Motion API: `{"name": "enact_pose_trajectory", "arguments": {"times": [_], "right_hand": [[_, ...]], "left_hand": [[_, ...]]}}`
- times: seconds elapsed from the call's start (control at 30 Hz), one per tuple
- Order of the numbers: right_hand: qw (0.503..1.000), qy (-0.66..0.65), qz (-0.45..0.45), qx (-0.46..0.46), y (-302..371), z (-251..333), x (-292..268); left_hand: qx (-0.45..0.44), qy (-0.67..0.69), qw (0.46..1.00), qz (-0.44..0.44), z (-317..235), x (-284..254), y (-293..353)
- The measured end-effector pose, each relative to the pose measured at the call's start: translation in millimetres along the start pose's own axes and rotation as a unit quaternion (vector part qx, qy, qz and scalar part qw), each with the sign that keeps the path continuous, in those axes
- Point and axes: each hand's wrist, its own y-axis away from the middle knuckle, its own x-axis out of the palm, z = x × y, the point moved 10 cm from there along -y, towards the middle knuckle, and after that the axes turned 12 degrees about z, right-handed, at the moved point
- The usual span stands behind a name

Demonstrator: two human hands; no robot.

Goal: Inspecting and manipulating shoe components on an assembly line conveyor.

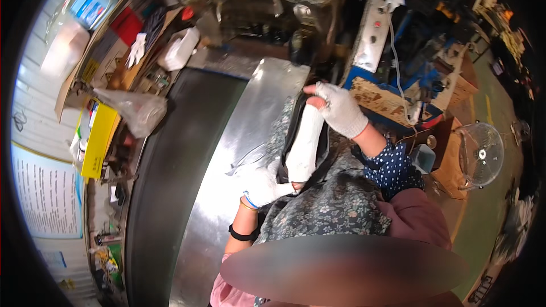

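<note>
A long white foot-shaped piece (305, 142) with a dark upper around its edges, looking like a shoe upper, lies lengthwise in front of my body over a floral apron (324, 202). My left hand (259, 185), in a white glove with bare fingertips, grips its near end, the thumb pressed against the edge. At the far end my right hand (339, 111), gloved the same way, has its thumb and forefinger on the tip. The undersides and the other fingers of both hands are partly hidden. Beneath my left hand is some grey material (247, 159).
A shiny metal worktop (210, 193) runs along my left, beside a dark conveyor belt (162, 193). Farther left are shelves with a yellow box (99, 139) and a plastic bag (136, 111). A blue-framed machine (375, 99) and a round fan (482, 154) stand on the right.
</note>
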Motion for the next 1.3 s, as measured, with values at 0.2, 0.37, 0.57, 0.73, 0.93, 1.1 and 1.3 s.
{"name": "enact_pose_trajectory", "arguments": {"times": [0.2,0.37,0.57,0.73,0.93,1.1,1.3], "right_hand": [[0.978,0.148,0.085,-0.119,52.6,-6.4,13.6],[0.962,0.171,0.072,-0.202,62.3,7.7,10.3],[0.957,0.138,0.011,-0.255,71.0,12.2,3.2],[0.976,0.050,0.064,-0.203,58.2,-11.1,14.2],[0.992,0.012,0.093,-0.081,49.6,-54.2,27.9],[0.955,-0.225,0.156,0.112,134.8,-75.3,78.8],[0.985,-0.147,0.053,0.076,115.3,-127.0,45.6]], "left_hand": [[0.183,0.073,0.973,-0.123,-76.2,-8.9,-78.9],[0.134,0.503,0.845,-0.123,-37.4,3.8,-145.5],[0.098,0.301,0.939,-0.132,-9.7,20.8,-151.1],[0.077,0.315,0.933,-0.156,4.4,26.7,-154.0],[0.117,0.512,0.838,-0.145,-15.2,30.1,-150.7],[0.203,0.074,0.957,-0.194,-93.0,-0.1,-103.5],[0.114,0.408,0.896,-0.134,-43.9,-9.0,-140.4]]}}
